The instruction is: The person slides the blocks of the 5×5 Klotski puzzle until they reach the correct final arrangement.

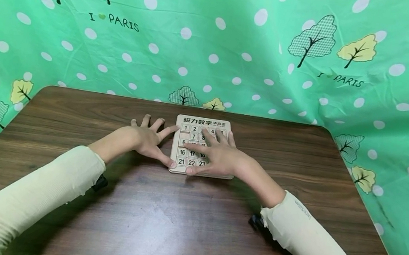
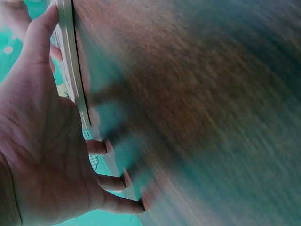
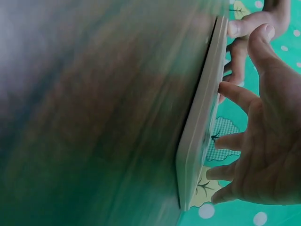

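Observation:
A pale number sliding puzzle (image 1: 175,143) with printed Chinese characters along its top lies flat on the table. My left hand (image 1: 144,138) is spread beside it, thumb at the lower left corner and index fingertip at the upper left edge. In the left wrist view, its other fingers reach down toward the tabletop. Over the numbered tiles hovers my right hand (image 1: 221,158), fingers spread, its index fingertip on the tile marked 6 (image 1: 183,142). A gap shows just above that tile. The right hand hides several tiles on the right side.
The dark wood-grain table (image 1: 160,221) extends around the puzzle on all sides. Behind and beside it hangs a green dotted cloth (image 1: 216,42) with tree prints. Pale sleeves (image 1: 34,191) cover both forearms, and a dark wrist device (image 1: 100,182) shows under the left cuff.

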{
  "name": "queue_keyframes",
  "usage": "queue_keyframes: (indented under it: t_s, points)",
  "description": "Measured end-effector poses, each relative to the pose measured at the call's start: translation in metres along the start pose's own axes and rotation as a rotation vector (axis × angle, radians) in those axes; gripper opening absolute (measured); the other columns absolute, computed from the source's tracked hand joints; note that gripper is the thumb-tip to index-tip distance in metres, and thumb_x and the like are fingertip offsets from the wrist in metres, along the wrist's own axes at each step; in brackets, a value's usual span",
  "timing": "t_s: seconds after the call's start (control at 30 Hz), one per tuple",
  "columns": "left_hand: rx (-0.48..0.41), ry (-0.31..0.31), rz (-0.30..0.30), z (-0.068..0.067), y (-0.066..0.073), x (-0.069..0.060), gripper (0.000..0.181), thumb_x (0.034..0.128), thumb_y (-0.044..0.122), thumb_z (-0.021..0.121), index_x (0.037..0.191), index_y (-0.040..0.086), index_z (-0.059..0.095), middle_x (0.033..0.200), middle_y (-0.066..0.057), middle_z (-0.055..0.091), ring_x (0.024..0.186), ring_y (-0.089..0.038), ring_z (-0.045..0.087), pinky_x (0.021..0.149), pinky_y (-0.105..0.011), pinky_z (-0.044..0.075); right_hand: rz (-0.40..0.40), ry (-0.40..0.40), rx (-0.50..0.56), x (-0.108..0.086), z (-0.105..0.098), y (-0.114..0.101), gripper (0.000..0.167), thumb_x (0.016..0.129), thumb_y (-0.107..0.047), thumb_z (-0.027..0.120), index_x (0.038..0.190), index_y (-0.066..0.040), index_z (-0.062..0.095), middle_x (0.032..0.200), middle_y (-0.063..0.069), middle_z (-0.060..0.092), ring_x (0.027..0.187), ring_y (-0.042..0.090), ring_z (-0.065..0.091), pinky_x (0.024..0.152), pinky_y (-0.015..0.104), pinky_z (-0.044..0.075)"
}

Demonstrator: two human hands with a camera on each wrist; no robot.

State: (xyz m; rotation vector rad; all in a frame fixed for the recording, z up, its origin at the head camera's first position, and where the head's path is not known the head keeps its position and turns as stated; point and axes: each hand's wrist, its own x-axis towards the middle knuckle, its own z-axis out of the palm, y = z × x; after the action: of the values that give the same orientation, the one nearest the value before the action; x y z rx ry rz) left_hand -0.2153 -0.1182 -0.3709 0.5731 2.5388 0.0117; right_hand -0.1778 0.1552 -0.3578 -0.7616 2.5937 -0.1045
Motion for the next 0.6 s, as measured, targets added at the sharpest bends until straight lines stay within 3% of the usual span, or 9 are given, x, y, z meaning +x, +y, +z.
queue_keyframes:
  t_s: [0.23,0.43,0.6]
  points:
    - [0.012,-0.001,-0.019,0.005,-0.004,0.006,0.142,0.0735,0.111,0.057,0.181,0.045,-0.008,0.191,-0.021,0.0,0.17,-0.069,-0.002,0.127,-0.093,0.013,-0.01,0.012,0.024,-0.007,0.001,0.003,0.096,0.095,-0.087,0.065,0.177,-0.052,0.029,0.191,0.015,-0.007,0.175,0.054,-0.008,0.136,0.079,-0.007]
    - [0.011,0.001,-0.012,0.001,-0.002,0.004,0.14,0.0757,0.108,0.061,0.181,0.044,-0.006,0.19,-0.023,0.001,0.169,-0.069,-0.002,0.128,-0.092,0.012,0.043,0.077,0.044,-0.009,-0.001,0.02,0.094,0.097,-0.082,0.067,0.177,-0.047,0.032,0.191,0.018,-0.005,0.174,0.058,-0.006,0.136,0.08,-0.005]
    - [0.002,-0.011,-0.027,0.007,-0.007,0.013,0.147,0.0668,0.116,0.055,0.18,0.048,-0.011,0.191,-0.02,-0.002,0.171,-0.067,-0.005,0.128,-0.092,0.011,0.039,0.078,0.065,-0.007,-0.001,0.025,0.091,0.098,-0.081,0.067,0.177,-0.046,0.035,0.191,0.018,-0.007,0.174,0.059,-0.007,0.136,0.08,-0.006]
